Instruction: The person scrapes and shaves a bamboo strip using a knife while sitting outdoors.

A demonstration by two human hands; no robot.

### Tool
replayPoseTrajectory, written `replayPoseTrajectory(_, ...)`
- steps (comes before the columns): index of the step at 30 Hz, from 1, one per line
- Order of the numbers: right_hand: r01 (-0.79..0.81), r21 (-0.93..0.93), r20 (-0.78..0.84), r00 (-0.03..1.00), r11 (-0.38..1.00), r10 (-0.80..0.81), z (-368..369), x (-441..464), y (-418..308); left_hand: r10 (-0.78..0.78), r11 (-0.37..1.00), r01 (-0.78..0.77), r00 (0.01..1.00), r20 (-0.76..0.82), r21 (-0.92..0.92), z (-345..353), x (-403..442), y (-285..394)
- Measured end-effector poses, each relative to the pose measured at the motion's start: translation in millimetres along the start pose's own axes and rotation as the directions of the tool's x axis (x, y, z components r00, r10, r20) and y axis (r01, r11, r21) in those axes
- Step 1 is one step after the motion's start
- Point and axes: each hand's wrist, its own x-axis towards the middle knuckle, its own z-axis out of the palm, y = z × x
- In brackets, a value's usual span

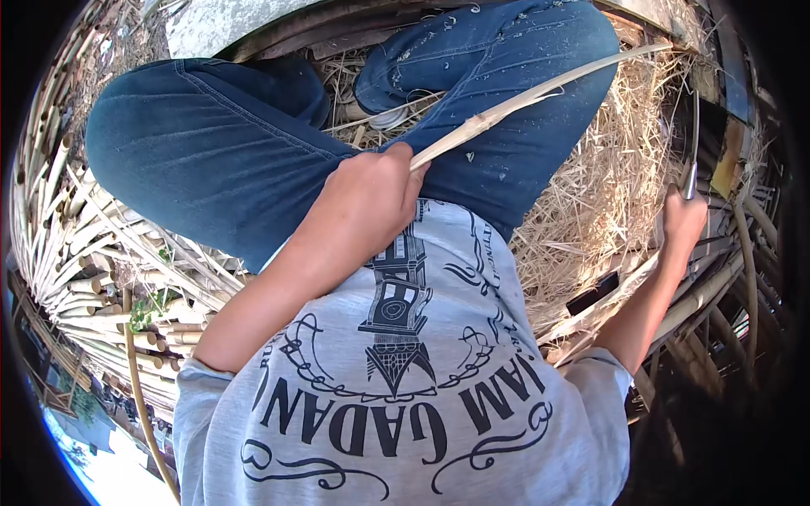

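My left hand [375,190] is closed round the near end of a pale bamboo strip [481,121], in front of my shirt. The strip slants up and right across my jeans-clad thigh, with a rough, splintered node partway along. Out to the right, my right hand [685,219] grips a knife [694,139] by its handle. Its thin blade points away from me, beyond a shiny metal collar, and lies apart from the strip. The handle is mostly hidden in the fist.
A heap of bamboo shavings [599,185] lies between my right thigh and right arm. A small dark object [592,293] sits at its near edge. Many cut bamboo poles [84,278] are piled at left. A pale slab [228,25] is ahead; more poles [709,291] run along the right.
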Motion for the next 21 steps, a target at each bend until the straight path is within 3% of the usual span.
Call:
replayPoseTrajectory(2,0.101,0.146,-0.012,0.995,0.984,-0.101,-16.6,-36.3,-36.0,0.066,0.998,-0.066,0.997,-0.03,0.004,9.7,7.8,2.3)
replayPoseTrajectory(3,0.095,0.216,0.063,0.992,0.972,-0.111,-20.0,-55.6,-61.3,0.076,0.997,-0.076,0.996,-0.035,0.026,12.6,14.9,6.2)
replayPoseTrajectory(4,0.243,0.253,0.066,0.961,0.937,-0.267,-18.0,-77.1,-83.8,0.089,0.995,-0.087,0.995,-0.039,0.048,15.4,21.0,11.1)
replayPoseTrajectory(5,0.287,0.312,0.131,0.931,0.906,-0.34,-12.5,-93.5,-107.3,0.106,0.992,-0.102,0.993,-0.048,0.073,19.1,25.3,12.1)
replayPoseTrajectory(7,0.479,0.178,0.16,0.848,0.86,-0.505,17.7,-110.3,-133.2,0.125,0.989,-0.121,0.991,-0.054,0.081,19.0,26.5,10.3)
replayPoseTrajectory(11,0.509,0.253,0.11,0.829,0.823,-0.548,48.5,-90.6,-131.5,0.122,0.987,-0.114,0.99,-0.067,0.111,16.0,21.6,8.9)
replayPoseTrajectory(12,0.417,0.276,0.095,0.885,0.866,-0.456,46.7,-84.7,-128.4,0.12,0.988,-0.115,0.992,-0.042,0.107,14.8,14.4,8.1)
replayPoseTrajectory(13,0.21,0.204,0.209,0.945,0.956,-0.252,40.2,-58.1,-111.4,0.07,0.994,-0.068,0.997,-0.013,0.089,9.3,8.3,8.4)
replayPoseTrajectory(14,0.067,0.129,0.133,0.988,0.989,-0.085,36.5,-28.3,-76.8,0.022,0.997,-0.022,1.0,0.001,0.071,3.6,4.3,7.9)
replayPoseTrajectory(16,-0.054,-0.035,0.034,0.998,0.998,0.056,27.6,21.2,20.1,0.028,0.997,-0.025,0.998,-0.055,0.069,0.9,3.5,-1.0)
replayPoseTrajectory(17,0.023,0.022,-0.052,0.998,0.999,-0.022,21.1,28.5,49.0,0.02,0.998,-0.018,0.999,-0.033,0.058,-2.4,4.7,0.1)
replayPoseTrajectory(18,-0.012,0.187,-0.071,0.997,0.982,0.026,6.4,14.0,42.6,0.005,0.999,-0.005,1.0,0.008,0.041,-1.5,2.8,1.3)
replayPoseTrajectory(19,0.047,0.269,-0.069,0.997,0.962,-0.029,4.5,8.5,46.3,0.038,0.999,-0.038,0.999,0.006,0.029,3.3,8.6,4.6)
replayPoseTrajectory(21,0.009,0.388,-0.012,1.0,0.922,-0.004,-9.9,-46.3,-34.9,0.102,0.994,-0.102,0.995,-0.008,0.039,12.4,24.2,6.2)
